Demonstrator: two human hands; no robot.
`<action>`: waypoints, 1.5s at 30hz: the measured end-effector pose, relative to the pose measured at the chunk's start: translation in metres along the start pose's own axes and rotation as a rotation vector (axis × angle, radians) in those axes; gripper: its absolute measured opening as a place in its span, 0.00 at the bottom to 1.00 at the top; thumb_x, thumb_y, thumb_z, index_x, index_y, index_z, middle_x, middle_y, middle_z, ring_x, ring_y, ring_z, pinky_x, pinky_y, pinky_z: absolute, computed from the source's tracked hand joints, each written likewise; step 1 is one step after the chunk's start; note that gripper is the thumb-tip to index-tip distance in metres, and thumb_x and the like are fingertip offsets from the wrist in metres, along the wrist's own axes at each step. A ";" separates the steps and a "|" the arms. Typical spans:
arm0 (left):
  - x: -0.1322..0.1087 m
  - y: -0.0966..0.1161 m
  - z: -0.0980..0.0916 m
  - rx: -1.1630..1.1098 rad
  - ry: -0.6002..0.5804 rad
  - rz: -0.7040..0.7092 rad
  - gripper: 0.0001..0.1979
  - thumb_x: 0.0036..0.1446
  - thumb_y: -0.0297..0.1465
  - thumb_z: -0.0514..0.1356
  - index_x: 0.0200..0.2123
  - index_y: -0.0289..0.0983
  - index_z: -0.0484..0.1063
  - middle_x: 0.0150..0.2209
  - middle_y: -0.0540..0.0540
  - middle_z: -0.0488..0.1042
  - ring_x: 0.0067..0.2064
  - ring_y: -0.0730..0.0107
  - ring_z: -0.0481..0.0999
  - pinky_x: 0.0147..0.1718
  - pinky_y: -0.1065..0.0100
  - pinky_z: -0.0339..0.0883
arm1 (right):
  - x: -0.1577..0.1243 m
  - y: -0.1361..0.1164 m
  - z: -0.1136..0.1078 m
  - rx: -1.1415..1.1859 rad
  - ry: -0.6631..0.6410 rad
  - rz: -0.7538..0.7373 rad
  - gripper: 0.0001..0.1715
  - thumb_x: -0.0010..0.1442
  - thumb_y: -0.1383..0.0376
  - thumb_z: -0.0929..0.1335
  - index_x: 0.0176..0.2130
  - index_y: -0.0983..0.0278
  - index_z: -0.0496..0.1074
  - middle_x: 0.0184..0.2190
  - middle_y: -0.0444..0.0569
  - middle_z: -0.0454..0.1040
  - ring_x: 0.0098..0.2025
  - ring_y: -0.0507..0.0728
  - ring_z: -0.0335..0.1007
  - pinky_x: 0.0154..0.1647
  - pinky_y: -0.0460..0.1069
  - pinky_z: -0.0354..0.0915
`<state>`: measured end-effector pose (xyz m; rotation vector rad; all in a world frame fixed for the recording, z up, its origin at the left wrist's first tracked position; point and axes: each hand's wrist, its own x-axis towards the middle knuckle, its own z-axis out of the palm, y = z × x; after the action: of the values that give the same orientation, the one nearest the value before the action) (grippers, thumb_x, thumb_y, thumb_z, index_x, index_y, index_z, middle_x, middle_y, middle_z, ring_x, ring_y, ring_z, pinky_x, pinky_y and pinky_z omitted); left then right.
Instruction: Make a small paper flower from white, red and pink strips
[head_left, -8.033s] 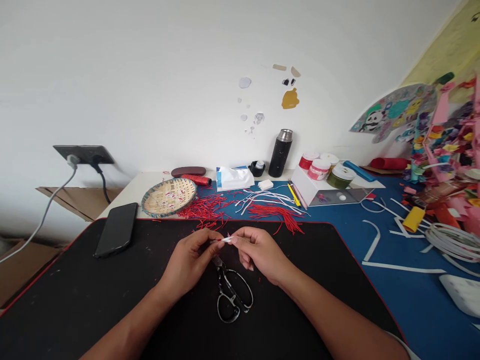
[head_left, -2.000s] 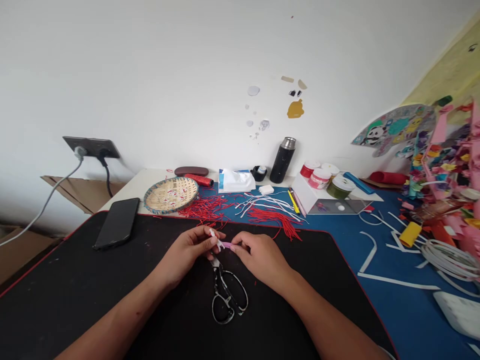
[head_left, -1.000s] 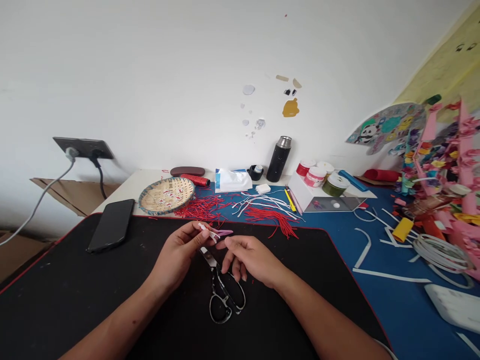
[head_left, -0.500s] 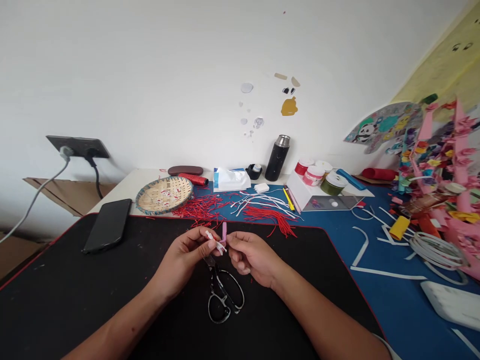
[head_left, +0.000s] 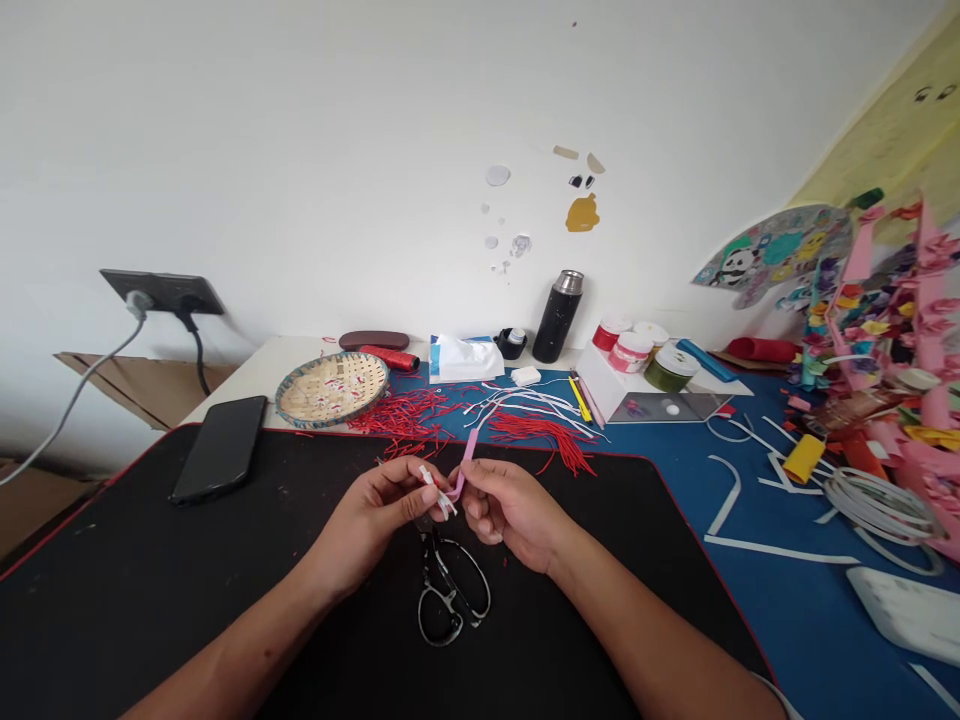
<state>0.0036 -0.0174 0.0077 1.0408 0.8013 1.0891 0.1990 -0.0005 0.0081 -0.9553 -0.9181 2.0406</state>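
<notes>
My left hand pinches a small bundle of white strips with a bit of red among them. A narrow pink strip rises from that bundle, bent near its lower end. The thumb and fingers of my right hand are closed on the pink strip, close beside the left fingertips. Beneath both hands, a pair of scissors with dark, worn handles lies on the black mat; its blades are mostly hidden by the hands.
Behind the mat are a woven basket, red cord pieces, white cords and a red bundle. A phone lies left. A black flask and lidded jars stand at the back. White strips lie right.
The pink strip now shows longer above my right fingers and leans to the right, where before it stood upright and short. The left hand keeps its pinch on the white bundle.
</notes>
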 end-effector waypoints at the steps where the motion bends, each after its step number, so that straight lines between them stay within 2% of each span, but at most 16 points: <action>1: 0.001 0.002 0.000 -0.033 0.022 0.005 0.11 0.54 0.37 0.74 0.33 0.36 0.82 0.33 0.45 0.80 0.32 0.67 0.76 0.36 0.68 0.70 | 0.000 -0.001 0.000 -0.009 0.019 -0.016 0.25 0.54 0.48 0.76 0.36 0.66 0.74 0.20 0.39 0.67 0.17 0.46 0.57 0.16 0.43 0.43; 3: 0.002 0.005 -0.001 -0.120 0.075 0.010 0.11 0.53 0.36 0.75 0.32 0.36 0.82 0.37 0.44 0.81 0.33 0.68 0.76 0.35 0.68 0.72 | -0.001 -0.003 -0.001 -0.059 0.055 -0.060 0.24 0.56 0.48 0.75 0.37 0.66 0.74 0.21 0.39 0.68 0.17 0.46 0.60 0.16 0.43 0.46; 8: 0.007 0.007 -0.005 -0.264 0.122 -0.046 0.13 0.51 0.35 0.76 0.35 0.33 0.82 0.30 0.46 0.79 0.29 0.72 0.74 0.29 0.73 0.70 | 0.002 0.001 -0.004 -0.390 0.101 -0.208 0.20 0.62 0.50 0.70 0.42 0.65 0.73 0.24 0.42 0.73 0.19 0.50 0.69 0.16 0.43 0.52; 13: 0.007 0.004 -0.004 -0.337 0.113 -0.075 0.15 0.48 0.34 0.77 0.37 0.31 0.82 0.28 0.47 0.78 0.27 0.73 0.73 0.26 0.75 0.70 | 0.002 0.008 -0.005 -0.800 0.160 -0.349 0.08 0.67 0.63 0.67 0.44 0.63 0.73 0.28 0.43 0.76 0.24 0.51 0.73 0.27 0.45 0.65; 17: 0.007 0.002 -0.005 -0.379 0.109 -0.101 0.15 0.49 0.33 0.77 0.37 0.31 0.82 0.27 0.48 0.77 0.27 0.74 0.73 0.26 0.75 0.69 | -0.003 0.004 -0.004 -1.159 0.196 -0.358 0.04 0.66 0.67 0.69 0.39 0.62 0.75 0.28 0.43 0.78 0.26 0.52 0.73 0.29 0.46 0.61; 21: 0.006 0.000 -0.006 -0.410 0.106 -0.121 0.15 0.49 0.33 0.77 0.38 0.31 0.82 0.28 0.47 0.77 0.27 0.74 0.73 0.26 0.75 0.70 | -0.005 0.001 -0.005 -1.330 0.223 -0.372 0.04 0.65 0.67 0.70 0.41 0.62 0.77 0.28 0.44 0.79 0.28 0.54 0.74 0.30 0.46 0.58; 27: 0.007 -0.002 -0.008 -0.473 0.118 -0.150 0.16 0.48 0.31 0.77 0.38 0.30 0.82 0.28 0.47 0.77 0.27 0.74 0.73 0.27 0.75 0.70 | -0.002 0.005 -0.012 -1.371 0.218 -0.427 0.08 0.65 0.66 0.72 0.45 0.61 0.80 0.26 0.44 0.79 0.27 0.55 0.74 0.29 0.47 0.59; 32: 0.007 -0.003 -0.008 -0.548 0.132 -0.189 0.15 0.49 0.30 0.77 0.39 0.30 0.82 0.28 0.48 0.76 0.27 0.75 0.73 0.26 0.76 0.70 | -0.004 0.005 -0.009 -1.141 0.194 -0.672 0.08 0.68 0.64 0.69 0.42 0.62 0.80 0.42 0.49 0.84 0.36 0.55 0.80 0.34 0.46 0.68; 38: 0.006 -0.008 -0.003 -0.666 0.134 -0.273 0.16 0.48 0.28 0.78 0.41 0.29 0.82 0.29 0.48 0.77 0.26 0.77 0.74 0.25 0.78 0.70 | -0.012 0.001 -0.003 -0.999 0.185 -0.910 0.07 0.67 0.66 0.71 0.46 0.61 0.78 0.39 0.46 0.85 0.36 0.54 0.83 0.38 0.44 0.73; 45: 0.004 -0.009 0.003 -0.719 0.167 -0.335 0.18 0.46 0.26 0.79 0.41 0.29 0.83 0.30 0.46 0.80 0.26 0.77 0.76 0.25 0.79 0.72 | -0.015 -0.001 0.003 -1.022 0.156 -1.062 0.08 0.66 0.67 0.72 0.47 0.61 0.77 0.37 0.45 0.85 0.34 0.52 0.83 0.37 0.43 0.72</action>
<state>0.0098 -0.0154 -0.0002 0.2040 0.6091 1.0579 0.2044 -0.0134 0.0151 -0.7719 -1.8968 0.5379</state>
